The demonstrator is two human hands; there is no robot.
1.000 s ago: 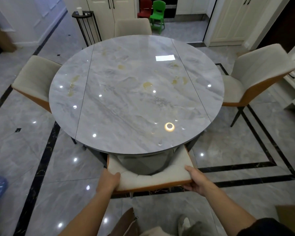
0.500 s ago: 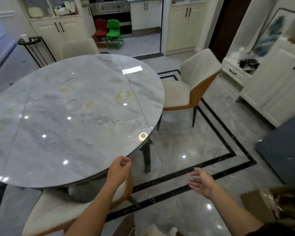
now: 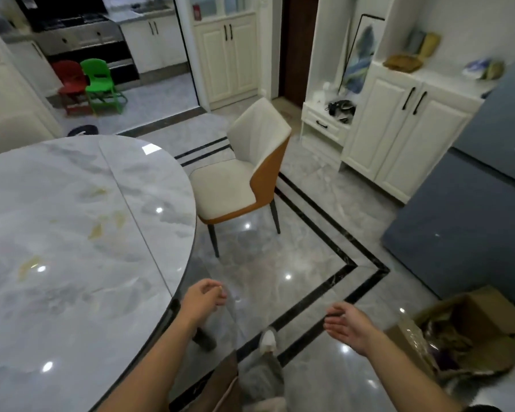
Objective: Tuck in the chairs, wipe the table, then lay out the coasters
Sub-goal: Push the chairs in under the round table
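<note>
Now, with my left hand [image 3: 204, 297] loosely curled and right hand [image 3: 350, 325] spread, both empty at lower centre, I head for the chair [image 3: 244, 179] mid-frame, angled out beside the table [image 3: 72, 233], planning an even two-sided push straight in.

A round marble table [image 3: 72, 233] with yellowish smears fills the left. A white and orange chair [image 3: 241, 179] stands at its far edge, its seat only partly under the top. The left hand [image 3: 201, 298] hangs loosely curled just beside the table rim, and the right hand [image 3: 350, 325] is spread, palm inward, over the floor [image 3: 295, 257]. Both hold nothing. A cardboard box [image 3: 473, 331] sits at lower right.
</note>
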